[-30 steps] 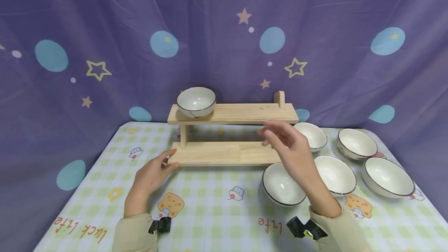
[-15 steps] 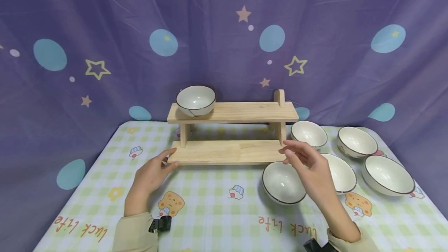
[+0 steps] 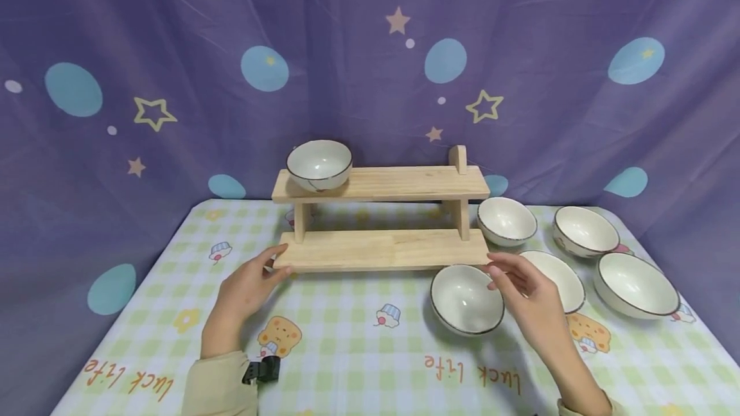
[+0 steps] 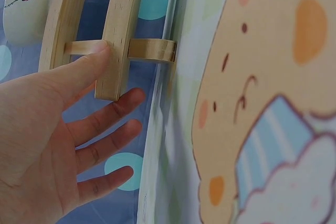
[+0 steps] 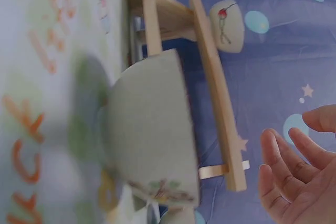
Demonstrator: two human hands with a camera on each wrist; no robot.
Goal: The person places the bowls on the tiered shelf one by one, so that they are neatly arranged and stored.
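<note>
My right hand (image 3: 523,291) came down from the shelf (image 3: 381,249), fingers loose, over a bowl (image 3: 467,299); my left hand (image 3: 250,284) touches the shelf's corner, holding nothing.

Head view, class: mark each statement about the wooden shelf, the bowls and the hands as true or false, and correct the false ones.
1. One bowl stands on the top board of the wooden shelf. True.
2. The left hand touches the lower board's left end. True.
3. The right hand grips a bowl by its rim. False: it hovers open beside the nearest bowl, holding nothing.
4. The lower board carries two bowls. False: it is bare.
5. Five bowls sit on the tablecloth right of the shelf. True.
</note>
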